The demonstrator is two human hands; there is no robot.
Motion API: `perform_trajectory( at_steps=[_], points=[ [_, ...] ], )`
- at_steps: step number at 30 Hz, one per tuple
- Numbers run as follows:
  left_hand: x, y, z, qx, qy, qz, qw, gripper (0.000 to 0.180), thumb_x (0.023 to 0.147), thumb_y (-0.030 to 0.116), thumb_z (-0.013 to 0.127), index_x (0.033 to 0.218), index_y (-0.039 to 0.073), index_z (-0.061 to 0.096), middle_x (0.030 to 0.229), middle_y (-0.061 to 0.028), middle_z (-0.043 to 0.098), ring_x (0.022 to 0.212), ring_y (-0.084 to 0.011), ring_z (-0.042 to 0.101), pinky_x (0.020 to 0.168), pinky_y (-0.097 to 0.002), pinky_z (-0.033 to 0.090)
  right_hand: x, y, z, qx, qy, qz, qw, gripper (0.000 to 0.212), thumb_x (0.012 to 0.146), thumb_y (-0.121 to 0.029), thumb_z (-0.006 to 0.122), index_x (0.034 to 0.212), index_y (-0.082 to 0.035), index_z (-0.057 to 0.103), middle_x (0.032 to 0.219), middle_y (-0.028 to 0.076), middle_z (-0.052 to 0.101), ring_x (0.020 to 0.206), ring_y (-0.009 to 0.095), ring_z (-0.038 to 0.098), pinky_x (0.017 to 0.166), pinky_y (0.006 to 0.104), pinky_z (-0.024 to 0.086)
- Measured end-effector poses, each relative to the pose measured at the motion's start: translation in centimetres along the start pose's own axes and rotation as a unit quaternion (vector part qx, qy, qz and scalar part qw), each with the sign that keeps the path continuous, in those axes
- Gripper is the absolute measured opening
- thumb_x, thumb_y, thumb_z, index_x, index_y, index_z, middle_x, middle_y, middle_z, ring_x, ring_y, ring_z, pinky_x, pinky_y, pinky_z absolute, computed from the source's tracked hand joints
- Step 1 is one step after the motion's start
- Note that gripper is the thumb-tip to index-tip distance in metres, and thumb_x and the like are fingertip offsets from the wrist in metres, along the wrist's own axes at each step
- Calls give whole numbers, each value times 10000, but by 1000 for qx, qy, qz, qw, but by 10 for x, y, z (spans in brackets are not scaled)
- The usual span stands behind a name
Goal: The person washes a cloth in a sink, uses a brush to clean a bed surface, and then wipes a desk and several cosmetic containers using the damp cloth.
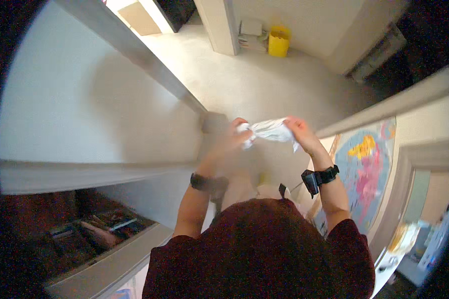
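A crumpled white cloth or plastic bag (268, 130) is stretched between both of my hands, held in front of my body above a pale carpeted floor. My left hand (234, 137) grips its left end with the fingers closed. My right hand (302, 134) pinches its right end. Each wrist wears a black band. I cannot tell exactly what the white thing is.
A white wall (85, 99) runs along my left. A colourful map poster (366, 169) hangs on the wall at my right. A yellow bin (279, 41) stands on the floor far ahead beside a white pillar (219, 25). Dark shelves with clutter (90, 231) sit low left.
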State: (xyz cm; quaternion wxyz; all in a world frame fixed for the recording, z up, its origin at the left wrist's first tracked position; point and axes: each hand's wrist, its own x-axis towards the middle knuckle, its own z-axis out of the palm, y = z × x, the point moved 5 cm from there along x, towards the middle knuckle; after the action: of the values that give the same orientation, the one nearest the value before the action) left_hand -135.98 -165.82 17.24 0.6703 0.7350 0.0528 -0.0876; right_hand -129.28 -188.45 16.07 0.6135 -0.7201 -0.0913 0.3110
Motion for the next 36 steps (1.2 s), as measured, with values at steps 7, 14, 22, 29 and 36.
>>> perform_trajectory(
  at_steps=[7,14,22,29,36],
  points=[
    [141,23,-118,-167,63,-59,982,288,907,294,537,1072,59,524,788,11,531,694,-91,529,623,-215,450,165,-110,-64,94,132,-86,983,162,915,-202,528,993,-62,505,896,22,588,768,94,562,643,245,478],
    [286,59,-139,-214,127,-18,968,362,905,267,534,1148,3,483,1019,-86,572,946,-167,542,833,-313,447,291,-190,-20,110,-66,-141,982,240,844,-75,540,1040,-74,401,816,49,572,682,99,549,584,251,469],
    [375,74,-177,-265,165,65,948,338,838,89,504,1171,28,511,1034,-53,594,922,-135,568,738,-267,473,402,-216,-17,-51,-173,-236,955,322,835,-184,591,1090,-34,465,907,37,545,796,127,522,744,285,446],
    [375,94,-229,-171,284,23,943,305,895,159,507,1172,32,504,1068,-57,583,938,-142,567,759,-283,484,484,-246,2,12,-272,-185,944,201,856,-134,564,1016,-15,535,870,41,548,766,106,525,640,246,464],
    [427,105,-359,-112,388,-69,912,371,846,73,571,1199,31,466,1123,-69,558,1000,-162,552,828,-295,465,641,-281,100,-40,-305,-173,936,498,769,-106,649,1195,-30,403,908,50,490,823,130,514,707,261,467]
  ],
)
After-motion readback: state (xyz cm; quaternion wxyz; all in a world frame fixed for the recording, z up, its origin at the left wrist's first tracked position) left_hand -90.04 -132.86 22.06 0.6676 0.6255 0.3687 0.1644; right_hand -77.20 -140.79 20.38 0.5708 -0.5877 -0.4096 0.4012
